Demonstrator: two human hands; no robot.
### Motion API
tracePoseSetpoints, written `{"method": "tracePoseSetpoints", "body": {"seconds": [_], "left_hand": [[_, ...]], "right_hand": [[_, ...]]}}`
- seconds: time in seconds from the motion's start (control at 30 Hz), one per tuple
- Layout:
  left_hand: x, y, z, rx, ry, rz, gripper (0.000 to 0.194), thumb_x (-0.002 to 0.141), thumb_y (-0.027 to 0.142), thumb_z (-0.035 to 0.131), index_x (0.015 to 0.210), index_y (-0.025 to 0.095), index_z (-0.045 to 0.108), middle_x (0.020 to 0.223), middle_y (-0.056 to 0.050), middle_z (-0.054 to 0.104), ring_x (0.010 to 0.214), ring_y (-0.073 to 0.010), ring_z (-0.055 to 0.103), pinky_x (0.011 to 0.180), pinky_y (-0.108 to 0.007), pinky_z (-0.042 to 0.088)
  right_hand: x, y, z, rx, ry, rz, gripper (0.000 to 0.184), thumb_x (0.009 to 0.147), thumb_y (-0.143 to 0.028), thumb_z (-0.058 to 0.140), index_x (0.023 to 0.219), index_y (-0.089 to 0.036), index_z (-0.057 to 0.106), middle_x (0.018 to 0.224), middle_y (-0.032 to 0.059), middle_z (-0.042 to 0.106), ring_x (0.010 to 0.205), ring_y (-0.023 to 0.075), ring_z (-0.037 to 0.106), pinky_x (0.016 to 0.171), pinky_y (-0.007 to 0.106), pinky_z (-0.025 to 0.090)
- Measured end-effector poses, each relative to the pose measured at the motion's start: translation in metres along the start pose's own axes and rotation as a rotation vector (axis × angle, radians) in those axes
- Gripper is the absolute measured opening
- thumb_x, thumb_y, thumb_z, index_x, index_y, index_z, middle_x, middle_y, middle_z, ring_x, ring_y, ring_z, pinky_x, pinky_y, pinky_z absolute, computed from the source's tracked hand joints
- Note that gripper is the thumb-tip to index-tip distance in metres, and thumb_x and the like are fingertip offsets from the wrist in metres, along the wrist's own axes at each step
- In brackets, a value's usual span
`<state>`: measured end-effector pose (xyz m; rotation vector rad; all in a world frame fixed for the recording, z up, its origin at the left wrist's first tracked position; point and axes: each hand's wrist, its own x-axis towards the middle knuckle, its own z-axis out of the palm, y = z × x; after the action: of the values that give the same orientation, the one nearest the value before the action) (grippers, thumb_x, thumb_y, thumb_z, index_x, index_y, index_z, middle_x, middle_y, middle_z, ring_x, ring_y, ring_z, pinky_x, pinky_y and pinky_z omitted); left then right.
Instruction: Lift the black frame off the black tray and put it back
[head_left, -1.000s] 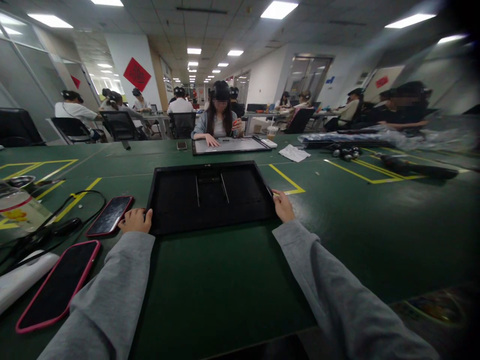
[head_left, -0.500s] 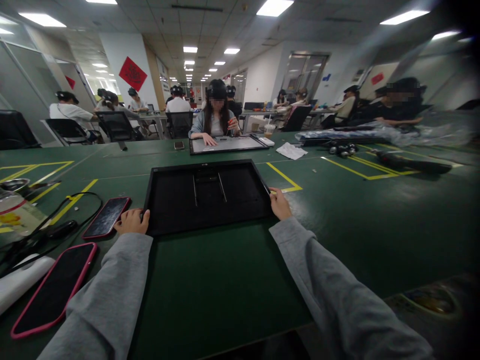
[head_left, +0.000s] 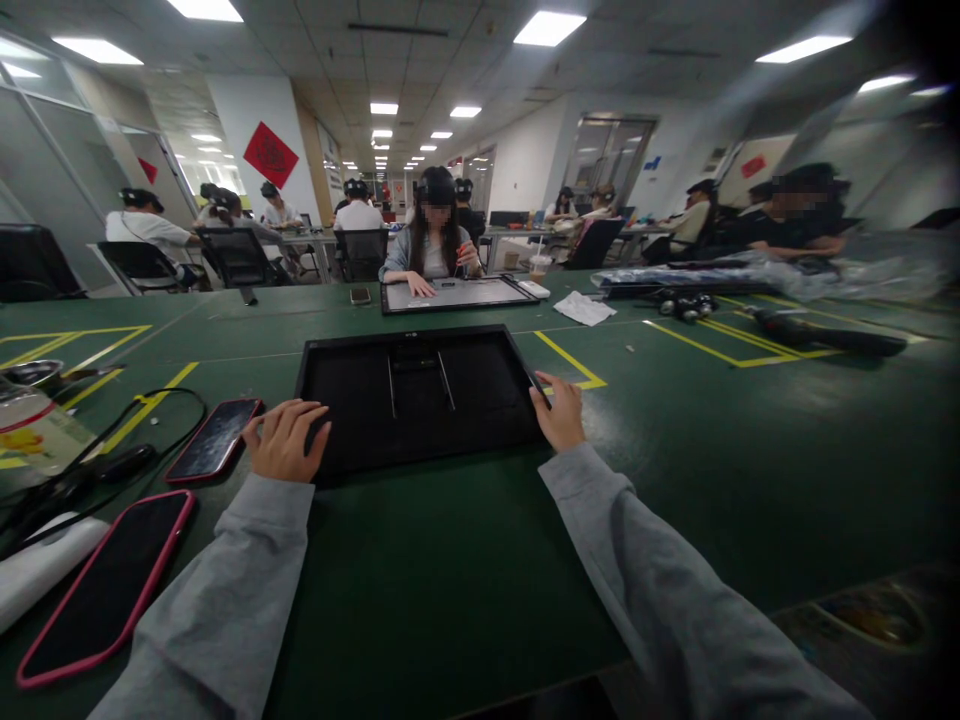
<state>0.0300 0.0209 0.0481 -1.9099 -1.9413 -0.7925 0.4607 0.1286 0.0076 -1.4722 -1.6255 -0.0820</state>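
A black monitor housing (head_left: 420, 434), shallow and rectangular with two thin metal rails inside, lies flat on the green table. My left hand (head_left: 289, 440) is over its near left corner, fingers bent and apart, with no grip on the rim. Whether the fingertips touch the housing I cannot tell. At the right side, my right hand (head_left: 560, 412) has the rim between thumb and fingers. Left of my left hand lies a dark phone with a red edge (head_left: 214, 440).
A pink-cased phone (head_left: 109, 590), black cables (head_left: 67, 490) and a bottle (head_left: 41, 430) lie at the left. Across the table a co-worker (head_left: 435, 240) leans over a grey panel (head_left: 480, 292). A crumpled tissue (head_left: 585, 308) and a black tool (head_left: 825, 332) are at the right.
My left hand has let go of the left rim and moved up and right over the corner. My right hand has shifted slightly, its thumb now showing at the rim. The housing stays in place.
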Motion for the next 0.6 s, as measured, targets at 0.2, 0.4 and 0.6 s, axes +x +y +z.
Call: {"method": "tracePoseSetpoints", "body": {"seconds": [0.2,0.4,0.6], "left_hand": [[-0.018,0.028,0.031,-0.108,-0.218,0.406,0.043,0.089,0.057,0.049,0.113,0.024,0.064,0.11,-0.008,0.069,0.11,-0.0264,0.057,0.097,-0.044,0.031],[-0.022,0.016,0.057,-0.111,-0.368,0.469,0.035,0.094,0.046,0.044,0.113,0.022,0.06,0.104,-0.008,0.066,0.093,-0.0212,0.06,0.075,-0.033,0.046],[-0.022,0.01,0.065,-0.121,-0.372,0.477,0.03,0.094,0.04,0.045,0.112,0.019,0.058,0.102,-0.007,0.064,0.091,-0.0202,0.06,0.078,-0.033,0.05]], "right_hand": [[-0.018,-0.044,-0.003,0.16,-0.424,-0.338,0.034,0.091,-0.041,0.054,0.119,-0.024,0.062,0.106,0.0075,0.066,0.104,0.0244,0.057,0.093,0.042,0.044],[-0.028,-0.045,0.004,0.184,-0.73,-0.39,0.03,0.086,-0.037,0.064,0.112,-0.023,0.066,0.095,0.0054,0.064,0.089,0.0208,0.059,0.083,0.038,0.049],[-0.027,-0.044,0.004,0.105,-0.821,-0.395,0.034,0.083,-0.028,0.067,0.116,-0.025,0.064,0.104,0.0058,0.065,0.095,0.0212,0.06,0.088,0.04,0.047]]}}
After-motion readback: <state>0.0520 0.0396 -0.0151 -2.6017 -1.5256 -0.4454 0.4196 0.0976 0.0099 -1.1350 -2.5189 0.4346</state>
